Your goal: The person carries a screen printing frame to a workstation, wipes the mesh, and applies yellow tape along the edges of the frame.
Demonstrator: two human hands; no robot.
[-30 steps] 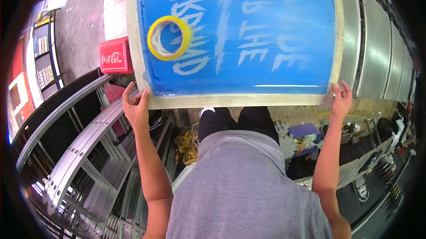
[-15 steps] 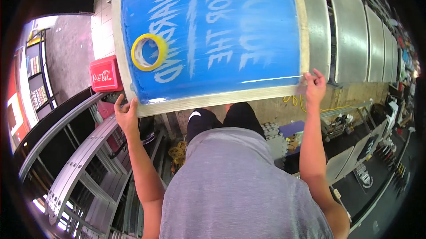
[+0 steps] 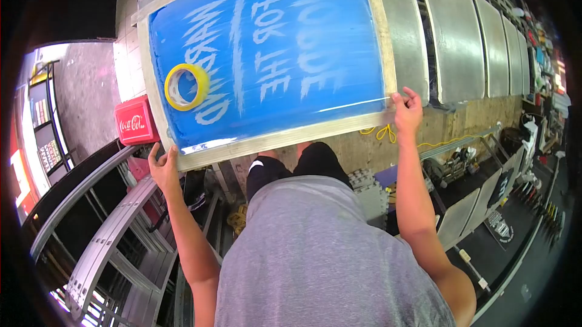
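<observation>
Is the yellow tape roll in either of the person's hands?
No, the yellow tape roll lies on the blue panel, while the left hand and right hand are at near corners of the wooden frame.

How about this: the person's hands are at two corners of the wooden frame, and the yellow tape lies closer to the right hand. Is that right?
Not quite: the yellow tape lies closer to the left hand, not the right hand. The head view shows it. The hands are indeed at two corners of the wooden frame.
</observation>
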